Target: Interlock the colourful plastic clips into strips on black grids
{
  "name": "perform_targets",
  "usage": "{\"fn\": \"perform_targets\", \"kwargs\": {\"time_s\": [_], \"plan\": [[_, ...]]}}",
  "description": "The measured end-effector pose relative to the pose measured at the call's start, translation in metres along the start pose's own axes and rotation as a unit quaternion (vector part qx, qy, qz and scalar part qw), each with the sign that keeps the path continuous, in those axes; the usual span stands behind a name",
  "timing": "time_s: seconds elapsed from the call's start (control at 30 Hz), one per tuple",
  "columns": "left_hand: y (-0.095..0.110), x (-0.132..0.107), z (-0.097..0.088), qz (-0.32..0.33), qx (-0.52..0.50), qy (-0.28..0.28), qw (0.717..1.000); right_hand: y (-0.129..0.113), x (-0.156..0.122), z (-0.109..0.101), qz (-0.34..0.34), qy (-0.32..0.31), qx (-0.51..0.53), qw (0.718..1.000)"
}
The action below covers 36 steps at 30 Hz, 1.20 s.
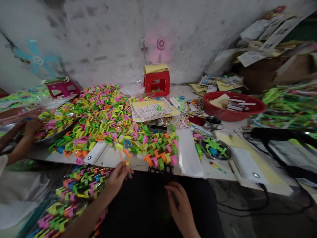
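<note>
Early going by the look of it. Left hand (118,177) pinched on an orange clip (124,154) at the surface's (112,159) near edge; right hand (180,205) loosely open, empty, on the lap. One woven mat (160,148) finished at that edge; big loose pile (99,115) behind, unsorted.

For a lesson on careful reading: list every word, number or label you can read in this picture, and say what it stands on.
None can be read.
Printed sheet on the table: rows of small print, too blurred.
Papers in the red basin: print too small.
Leaflets at the wall: blurred.
White cards at top right: blurred.
Left hand pinches an orange plastic ring: unmarked.
Right hand: holds nothing.
</note>
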<state>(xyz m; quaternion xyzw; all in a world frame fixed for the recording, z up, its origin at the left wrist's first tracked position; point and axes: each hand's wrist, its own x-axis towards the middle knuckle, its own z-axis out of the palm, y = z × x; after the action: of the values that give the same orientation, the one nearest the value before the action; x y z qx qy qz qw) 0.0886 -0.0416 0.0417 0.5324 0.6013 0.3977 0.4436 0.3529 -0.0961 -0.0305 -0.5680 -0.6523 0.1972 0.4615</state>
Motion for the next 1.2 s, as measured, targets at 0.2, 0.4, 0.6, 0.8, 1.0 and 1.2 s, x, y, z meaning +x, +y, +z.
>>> {"fn": "perform_targets", "kwargs": {"time_s": [0.2, 0.4, 0.6, 0.8, 1.0, 1.2], "plan": [[0.006, -0.054, 0.052, 0.164, 0.218, -0.134, 0.953, -0.02, -0.018, 0.006, 0.068, -0.049, 0.196, 0.977], [0.002, -0.047, 0.057, 0.205, 0.251, -0.134, 0.937, -0.027, -0.02, 0.011, 0.16, -0.136, 0.261, 0.942], [-0.021, 0.021, -0.012, 0.189, 0.27, 0.141, 0.934, -0.014, -0.006, 0.001, 0.17, -0.129, 0.199, 0.957], [-0.047, 0.072, -0.08, 0.2, 0.388, 0.088, 0.896, -0.013, -0.001, 0.002, 0.159, -0.097, 0.186, 0.965], [-0.035, 0.09, -0.07, 0.237, 0.427, 0.033, 0.872, -0.014, -0.003, 0.007, 0.129, -0.092, 0.171, 0.972], [-0.002, 0.124, -0.041, 0.283, 0.499, -0.172, 0.801, -0.016, -0.004, 0.007, 0.112, -0.116, 0.15, 0.976]]}}
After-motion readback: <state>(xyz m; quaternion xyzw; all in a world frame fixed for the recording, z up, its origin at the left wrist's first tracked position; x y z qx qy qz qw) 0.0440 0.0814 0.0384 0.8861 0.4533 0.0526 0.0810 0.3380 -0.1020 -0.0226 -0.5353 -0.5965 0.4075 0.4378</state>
